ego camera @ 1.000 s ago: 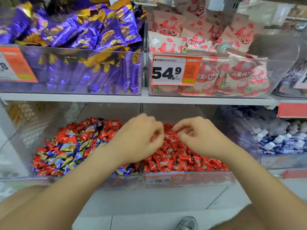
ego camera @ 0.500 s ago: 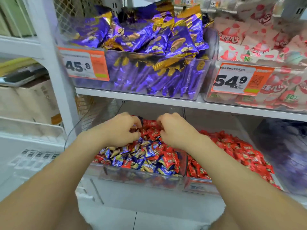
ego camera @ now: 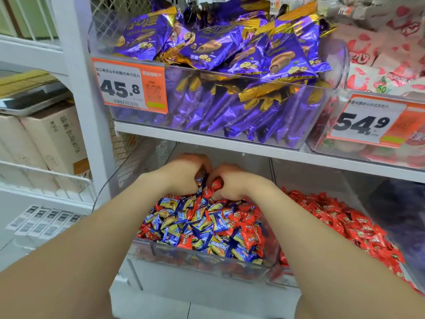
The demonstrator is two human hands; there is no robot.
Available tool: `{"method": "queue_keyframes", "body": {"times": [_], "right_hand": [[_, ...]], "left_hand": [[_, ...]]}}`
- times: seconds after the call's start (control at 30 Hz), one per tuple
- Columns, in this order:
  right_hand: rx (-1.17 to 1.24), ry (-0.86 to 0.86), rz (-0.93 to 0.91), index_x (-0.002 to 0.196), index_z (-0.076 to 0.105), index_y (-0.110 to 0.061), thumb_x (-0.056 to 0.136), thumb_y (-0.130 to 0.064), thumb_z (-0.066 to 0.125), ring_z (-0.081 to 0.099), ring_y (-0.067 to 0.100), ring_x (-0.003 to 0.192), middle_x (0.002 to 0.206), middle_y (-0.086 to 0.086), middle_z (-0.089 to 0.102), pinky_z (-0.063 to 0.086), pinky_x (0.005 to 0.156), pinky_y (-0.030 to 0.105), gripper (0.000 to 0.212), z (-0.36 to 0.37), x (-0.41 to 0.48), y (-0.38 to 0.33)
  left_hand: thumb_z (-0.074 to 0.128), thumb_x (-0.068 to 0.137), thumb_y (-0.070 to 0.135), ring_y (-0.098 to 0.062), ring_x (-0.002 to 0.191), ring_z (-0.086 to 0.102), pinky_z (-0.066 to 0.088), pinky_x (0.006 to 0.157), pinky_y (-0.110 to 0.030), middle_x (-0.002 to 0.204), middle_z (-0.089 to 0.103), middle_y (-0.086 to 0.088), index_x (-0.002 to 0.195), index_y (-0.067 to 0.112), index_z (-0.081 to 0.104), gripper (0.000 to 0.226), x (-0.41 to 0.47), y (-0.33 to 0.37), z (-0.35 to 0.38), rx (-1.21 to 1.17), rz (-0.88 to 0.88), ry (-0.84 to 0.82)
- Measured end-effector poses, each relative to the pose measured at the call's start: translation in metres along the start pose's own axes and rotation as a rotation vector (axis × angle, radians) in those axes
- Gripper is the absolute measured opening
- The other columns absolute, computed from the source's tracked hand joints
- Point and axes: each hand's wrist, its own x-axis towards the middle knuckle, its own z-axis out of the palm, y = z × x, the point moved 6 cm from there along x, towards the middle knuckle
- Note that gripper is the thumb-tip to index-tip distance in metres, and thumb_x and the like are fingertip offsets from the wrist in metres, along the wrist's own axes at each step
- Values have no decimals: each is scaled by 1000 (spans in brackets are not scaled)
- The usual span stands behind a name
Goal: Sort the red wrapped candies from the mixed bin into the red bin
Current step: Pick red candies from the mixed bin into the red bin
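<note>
At the back of the mixed bin [ego camera: 202, 255], two hands meet over the pile.
Both forearms reach forward, wrists bent down. The right hand [ego camera: 233, 186] pinches one red wrapped candy [ego camera: 217, 184] between thumb and fingers. The left hand [ego camera: 184, 173] curls its fingers into the candies; if it holds one, I cannot tell. The red bin [ego camera: 305, 180] stands just beside, on the right.

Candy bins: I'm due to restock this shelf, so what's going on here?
A person has both hands at the back of the mixed bin. The right hand pinches a red candy; the left hand curls into the pile beside it, its hold unclear. The red bin to the right holds only red candies.
</note>
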Motion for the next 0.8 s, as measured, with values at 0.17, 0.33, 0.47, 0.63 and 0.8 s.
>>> {"method": "queue_keyframes", "body": {"times": [0.17,0.33,0.47,0.63,0.8], "right_hand": [[305,38,-21,117,75,-28,94,-28,80,70,10,54,92,-8,69,53,55,21,24,-9,-18,9],[454,35,16,122,73,-21,103,-19,64,58,10,68,92,0,67,49,63,25,21,-12,-40,11],[582,17,169,110,70,-12,106,-34,50,56,16,70,88,3,57,44,58,26,30,-16,-55,10],[424,99,167,73,61,-17,96,-42,49,54,23,50,60,5,56,41,48,25,36,-24,-68,-3],[613,90,55,91,77,-6,97,-18,57,59,18,57,77,8,76,48,48,26,23,-25,-80,-9]], "left_hand": [[87,72,29,-15,104,64,56,92,-35,115,64,9,121,27,55,59,3,9,14,-24,16,-201],[88,82,31,1,83,70,57,84,-28,94,77,15,113,26,70,36,1,10,14,-160,47,-176],[77,92,29,-6,77,66,48,72,-24,93,74,11,117,25,75,25,-3,7,17,46,31,-191],[76,90,49,-12,85,62,48,78,-33,91,65,12,113,23,71,35,-8,4,20,144,-24,-229],[70,92,32,-22,90,60,43,72,-34,84,54,10,100,23,54,20,-16,17,8,179,80,-19]]}}
